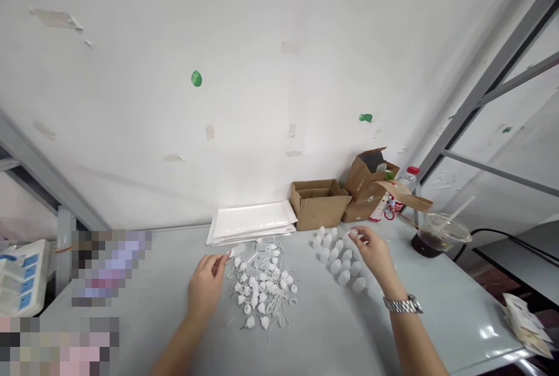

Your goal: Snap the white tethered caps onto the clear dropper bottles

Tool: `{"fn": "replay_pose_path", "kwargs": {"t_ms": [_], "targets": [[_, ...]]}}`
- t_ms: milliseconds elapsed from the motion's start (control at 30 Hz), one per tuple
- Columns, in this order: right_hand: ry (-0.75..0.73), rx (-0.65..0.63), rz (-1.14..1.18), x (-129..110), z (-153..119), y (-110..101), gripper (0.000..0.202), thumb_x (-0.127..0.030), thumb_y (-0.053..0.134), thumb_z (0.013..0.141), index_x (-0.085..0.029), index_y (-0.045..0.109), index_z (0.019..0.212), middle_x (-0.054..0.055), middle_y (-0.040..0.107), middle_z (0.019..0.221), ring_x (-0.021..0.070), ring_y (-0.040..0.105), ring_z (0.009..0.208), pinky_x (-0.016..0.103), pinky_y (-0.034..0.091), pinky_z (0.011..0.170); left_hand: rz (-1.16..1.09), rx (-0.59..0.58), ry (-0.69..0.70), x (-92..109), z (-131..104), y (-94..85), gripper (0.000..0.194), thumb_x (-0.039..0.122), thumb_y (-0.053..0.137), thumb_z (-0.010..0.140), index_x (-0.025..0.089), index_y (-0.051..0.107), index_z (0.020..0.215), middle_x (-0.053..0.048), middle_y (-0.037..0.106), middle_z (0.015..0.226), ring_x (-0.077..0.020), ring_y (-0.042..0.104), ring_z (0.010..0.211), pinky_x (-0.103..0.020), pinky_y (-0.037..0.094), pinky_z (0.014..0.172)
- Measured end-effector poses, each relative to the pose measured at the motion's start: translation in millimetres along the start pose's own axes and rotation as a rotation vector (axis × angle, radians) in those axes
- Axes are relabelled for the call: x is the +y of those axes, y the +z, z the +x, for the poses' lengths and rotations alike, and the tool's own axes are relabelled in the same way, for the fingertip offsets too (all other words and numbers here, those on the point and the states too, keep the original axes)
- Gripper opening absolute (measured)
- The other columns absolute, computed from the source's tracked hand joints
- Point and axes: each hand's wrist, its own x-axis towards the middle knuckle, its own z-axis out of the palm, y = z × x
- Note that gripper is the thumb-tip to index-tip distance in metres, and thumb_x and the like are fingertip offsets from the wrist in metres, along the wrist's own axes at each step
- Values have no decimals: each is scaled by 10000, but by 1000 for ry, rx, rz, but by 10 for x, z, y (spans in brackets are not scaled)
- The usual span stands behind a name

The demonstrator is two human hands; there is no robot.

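Small white caps (261,308) with pale cords (283,306) lie in a loose, tangled heap, tipped every which way, a few cords trailing out on the near side; to their right, set apart, frosted, rounded, bulb-like pieces (344,277) sit close together in slanting rows

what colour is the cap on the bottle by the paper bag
Red; the cap shows best in the head view, the only one here.
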Motion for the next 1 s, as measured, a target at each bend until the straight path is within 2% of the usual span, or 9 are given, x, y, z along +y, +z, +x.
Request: {"fn": "replay_pose_path", "kwargs": {"t_ms": [267, 400, 600, 800, 900, 1000], "targets": [[-41, -42, -308, 30, -78, 20, 269, -355, 433, 826, -188, 643, 852, 99, 689, 773, 257, 595, 777, 357, 328, 693, -65, -17, -43, 12, 4, -50, 290, 462, 430, 788, 232, 584, 705, 4, 623, 697, -159, 579, 631, -242, 422, 592], [-53, -58, -390, 39, -94, 45, 262, -340, 439, 828, -201, 659, 856, 91, 704, 813, 263, 585, 818, 363, 308, 708, -66, -15, -64, 18, 22, -81, 295, 469, 429, 781, 236, 588, 695, 6, 632, 679, -165, 584, 623, -241, 424, 585], [-66, -67, -445, 85, -113, 52, 300, -366, 430, 834, -198, 678, 844, 88, 708, 843, 268, 575, 832, 368, 302, 709, -71, -24, -96, 46, 19, -116, 312, 488, 430, 774, 235, 590, 684, 6, 638, 652, -170, 583, 612, -240, 425, 576], [-94, -80, -454, 98, -118, 47, 304, -331, 429, 845, -208, 691, 751, 73, 710, 830, 257, 573, 812, 372, 299, 720, -70, -32, -99, 56, 13, -112, 295, 475, 436, 775, 236, 588, 693, 12, 634, 633, -158, 569, 567, -238, 422, 565], [-99, -60, -448, 82, -120, 28, 343, -342, 400, 861, -207, 687, 731, 71, 709, 810, 256, 572, 803, 374, 299, 722, -72, -37, -90, 52, 12, -108, 288, 469, 436, 776, 237, 577, 678, 16, 631, 625, -157, 569, 561, -233, 419, 555], [-100, -7, -443, 24, -124, -25, 387, -373, 350, 883, -184, 679, 806, 98, 697, 865, 266, 564, 837, 388, 302, 744, -91, -45, -74, 35, 5, -91, 271, 437, 412, 790, 239, 577, 709, 16, 630, 636, -156, 563, 555, -231, 412, 538]]}}
